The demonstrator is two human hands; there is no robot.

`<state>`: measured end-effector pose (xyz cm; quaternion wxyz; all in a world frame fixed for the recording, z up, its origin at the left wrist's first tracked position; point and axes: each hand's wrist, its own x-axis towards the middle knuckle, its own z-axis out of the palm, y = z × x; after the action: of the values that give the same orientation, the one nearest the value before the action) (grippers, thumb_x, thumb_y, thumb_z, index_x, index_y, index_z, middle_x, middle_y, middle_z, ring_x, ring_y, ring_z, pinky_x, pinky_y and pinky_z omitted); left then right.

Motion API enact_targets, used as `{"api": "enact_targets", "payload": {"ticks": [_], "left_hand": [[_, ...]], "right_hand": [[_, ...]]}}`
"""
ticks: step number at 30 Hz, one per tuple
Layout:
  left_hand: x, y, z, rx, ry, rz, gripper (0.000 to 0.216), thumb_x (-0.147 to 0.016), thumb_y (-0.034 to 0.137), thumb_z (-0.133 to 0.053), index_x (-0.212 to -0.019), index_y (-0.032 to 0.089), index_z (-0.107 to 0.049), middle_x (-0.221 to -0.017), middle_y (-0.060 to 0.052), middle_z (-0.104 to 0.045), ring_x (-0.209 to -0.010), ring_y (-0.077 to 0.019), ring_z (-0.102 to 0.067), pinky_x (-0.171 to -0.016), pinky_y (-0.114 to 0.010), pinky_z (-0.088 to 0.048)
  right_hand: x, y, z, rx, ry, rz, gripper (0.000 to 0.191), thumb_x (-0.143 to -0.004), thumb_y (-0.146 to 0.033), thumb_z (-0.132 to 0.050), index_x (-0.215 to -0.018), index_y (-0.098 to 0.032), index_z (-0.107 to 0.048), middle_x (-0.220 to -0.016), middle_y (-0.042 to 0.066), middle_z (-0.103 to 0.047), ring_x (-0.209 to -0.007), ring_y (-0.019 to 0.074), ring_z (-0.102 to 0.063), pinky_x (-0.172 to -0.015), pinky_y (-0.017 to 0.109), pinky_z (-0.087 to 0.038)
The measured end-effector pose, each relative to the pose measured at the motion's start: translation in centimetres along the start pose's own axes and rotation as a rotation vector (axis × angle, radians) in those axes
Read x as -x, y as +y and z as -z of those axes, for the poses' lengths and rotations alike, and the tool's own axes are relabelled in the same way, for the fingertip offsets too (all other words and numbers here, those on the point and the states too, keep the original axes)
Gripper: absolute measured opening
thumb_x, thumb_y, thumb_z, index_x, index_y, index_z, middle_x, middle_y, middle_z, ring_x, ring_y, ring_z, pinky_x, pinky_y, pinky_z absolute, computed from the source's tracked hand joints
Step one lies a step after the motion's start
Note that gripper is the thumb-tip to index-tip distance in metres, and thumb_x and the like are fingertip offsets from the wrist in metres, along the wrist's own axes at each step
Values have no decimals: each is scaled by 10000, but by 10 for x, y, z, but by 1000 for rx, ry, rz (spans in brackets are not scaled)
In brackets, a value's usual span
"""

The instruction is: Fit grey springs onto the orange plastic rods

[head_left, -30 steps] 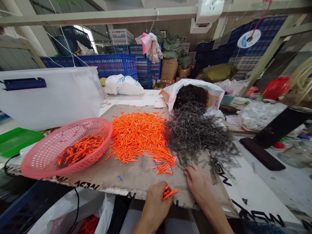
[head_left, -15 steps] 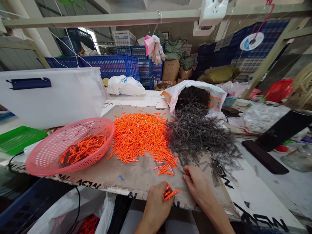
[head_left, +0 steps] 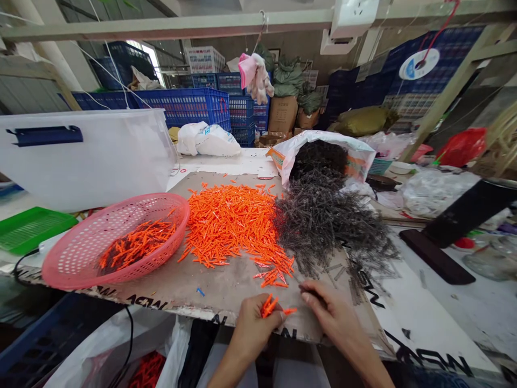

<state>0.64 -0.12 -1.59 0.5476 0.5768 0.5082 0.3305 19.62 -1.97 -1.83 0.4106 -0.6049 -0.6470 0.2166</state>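
Note:
My left hand (head_left: 252,326) is closed round a small bunch of orange plastic pins (head_left: 270,307) at the near edge of the brown board (head_left: 226,288). My right hand (head_left: 329,312) lies just to its right, fingers pinched on a thin grey piece I can barely make out. A wide heap of orange pins (head_left: 232,221) covers the middle of the board. A tangle of grey springs (head_left: 327,226) spills beside it from a white sack (head_left: 323,151). A pink basket (head_left: 115,242) on the left holds assembled orange pieces.
A large translucent tub (head_left: 86,156) stands at the back left, with a green tray (head_left: 28,229) in front of it. A black stand (head_left: 456,226) lies on the right. Blue crates (head_left: 189,105) and bags fill the background. A cable (head_left: 129,334) hangs under the board.
My left hand has shifted slightly forward and turned, bringing the orange bunch up towards the right hand. My right hand has drawn back from the spring heap towards the left.

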Motion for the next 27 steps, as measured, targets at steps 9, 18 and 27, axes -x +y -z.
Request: {"api": "enact_targets", "payload": {"ticks": [9, 18, 27], "left_hand": [[14, -1, -3, 577, -47, 173, 342, -628, 395, -808, -786, 141, -641, -527, 43, -562, -366, -25, -280, -387, -185, -148], [24, -1, -1, 869, -79, 295, 292, -603, 264, -795, -827, 102, -698, -597, -24, -638, -366, -8, -310, -382, -166, -143], [24, 3, 5, 912, -371, 381, 155, -740, 222, -737, -800, 111, -647, -604, -74, -670, -338, 0, -313, -354, -138, -142]], "right_hand": [[34, -22, -39, -688, 25, -403, 316, -764, -461, -702, -912, -182, -705, -803, 45, -718, -723, 198, -661, -656, 280, -517], [39, -27, -37, -785, -8, -401, 314, -782, -474, -704, -926, -195, -703, -757, 25, -702, -691, 172, -627, -633, 251, -481], [28, -38, -10, -394, -215, 46, 192, -933, -310, -531, -901, -244, -708, -802, 6, -664, -786, 159, -630, -727, 229, -473]]}}
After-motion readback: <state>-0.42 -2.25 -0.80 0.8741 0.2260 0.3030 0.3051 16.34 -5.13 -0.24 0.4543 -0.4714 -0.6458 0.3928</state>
